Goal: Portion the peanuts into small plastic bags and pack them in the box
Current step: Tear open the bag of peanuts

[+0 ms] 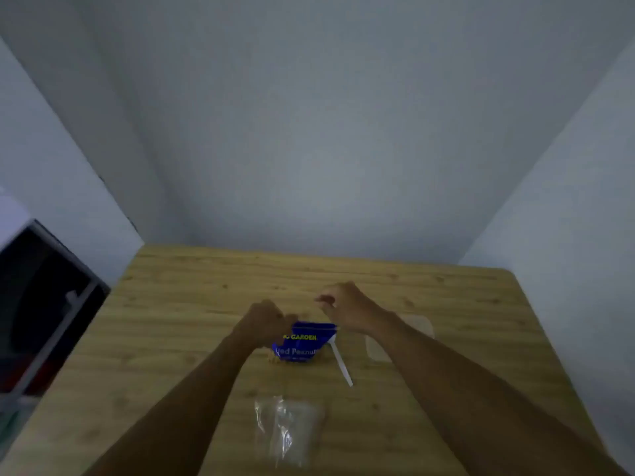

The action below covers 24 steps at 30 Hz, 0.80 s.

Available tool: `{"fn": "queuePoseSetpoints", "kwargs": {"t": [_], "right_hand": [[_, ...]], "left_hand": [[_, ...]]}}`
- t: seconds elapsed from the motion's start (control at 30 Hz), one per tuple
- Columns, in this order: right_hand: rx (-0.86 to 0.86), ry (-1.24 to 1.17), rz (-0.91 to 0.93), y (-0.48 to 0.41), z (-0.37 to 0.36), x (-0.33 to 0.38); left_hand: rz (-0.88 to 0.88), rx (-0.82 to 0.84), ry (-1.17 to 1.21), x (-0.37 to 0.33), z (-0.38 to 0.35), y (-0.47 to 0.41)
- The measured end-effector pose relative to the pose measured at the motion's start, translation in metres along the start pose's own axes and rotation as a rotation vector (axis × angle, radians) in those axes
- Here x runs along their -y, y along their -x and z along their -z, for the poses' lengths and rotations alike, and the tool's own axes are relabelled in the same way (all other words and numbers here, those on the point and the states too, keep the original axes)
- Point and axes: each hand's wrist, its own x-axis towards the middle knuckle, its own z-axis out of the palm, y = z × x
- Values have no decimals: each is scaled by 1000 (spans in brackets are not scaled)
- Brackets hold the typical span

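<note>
Two grips at peanut bag (304, 341); left grip (271, 321) pinches its top corner; right grip (347, 309) curled, hold unclear.

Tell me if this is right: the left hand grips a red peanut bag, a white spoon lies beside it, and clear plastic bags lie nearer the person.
Not quite: the head view shows the peanut bag is blue, not red. The left hand does grip it, the white spoon lies beside it, and the clear plastic bags lie nearer the person.
</note>
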Motion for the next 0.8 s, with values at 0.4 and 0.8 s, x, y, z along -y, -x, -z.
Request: {"fn": "queuePoseSetpoints", "kwargs": {"t": [0.4,0.8], "right_hand": [[22,64,23,-10,-54,-15],[52,-117,-21,-21,-50,-22]], "left_hand": [[284,-107,669,22,-49,0],[316,-61,923,24,-52,-2]]}}
